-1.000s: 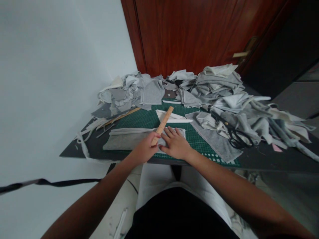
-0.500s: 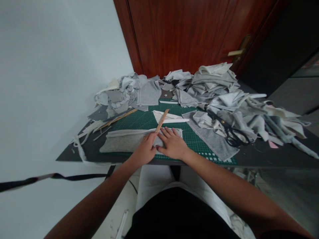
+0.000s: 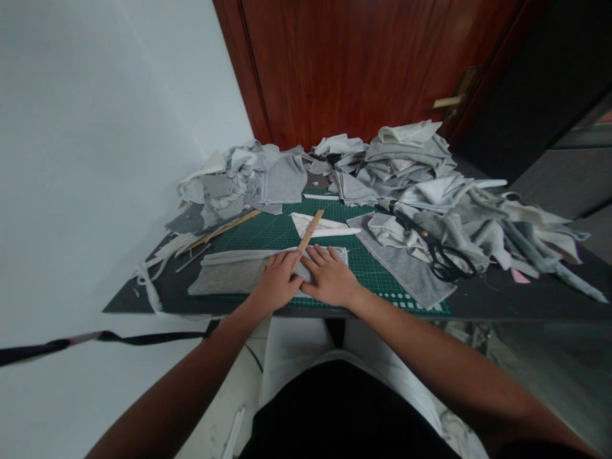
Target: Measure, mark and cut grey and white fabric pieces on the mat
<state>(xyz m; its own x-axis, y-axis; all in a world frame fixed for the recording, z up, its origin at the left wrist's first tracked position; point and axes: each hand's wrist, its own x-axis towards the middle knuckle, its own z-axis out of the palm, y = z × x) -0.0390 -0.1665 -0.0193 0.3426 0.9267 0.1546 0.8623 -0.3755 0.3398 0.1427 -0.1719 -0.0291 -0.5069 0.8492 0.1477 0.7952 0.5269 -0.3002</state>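
Observation:
A grey folded fabric piece (image 3: pixel 227 275) with a pale upper edge lies along the front of the green cutting mat (image 3: pixel 366 268). My left hand (image 3: pixel 276 280) lies on it, fingers stretched forward and laid flat. A thin wooden strip (image 3: pixel 312 231) slants between my hands, its lower end beside my left index finger and thumb. My right hand (image 3: pixel 331 275) presses flat on the fabric's right end, fingers spread. Just beyond the fabric, a white cloth scrap (image 3: pixel 322 224) sits partly under the strip's upper end.
Black-handled scissors (image 3: pixel 444 255) rest on scraps at the right. A grey fabric piece (image 3: pixel 406 274) lies on the mat's right side. Heaped fabric scraps (image 3: pixel 411 159) line the back and right; another pile (image 3: pixel 239 175) is at back left, near a long wooden strip (image 3: pixel 222 229).
My left hand has shifted slightly left and its fingers have flattened onto the fabric, uncovering more of the strip's lower end. My right hand stays in place.

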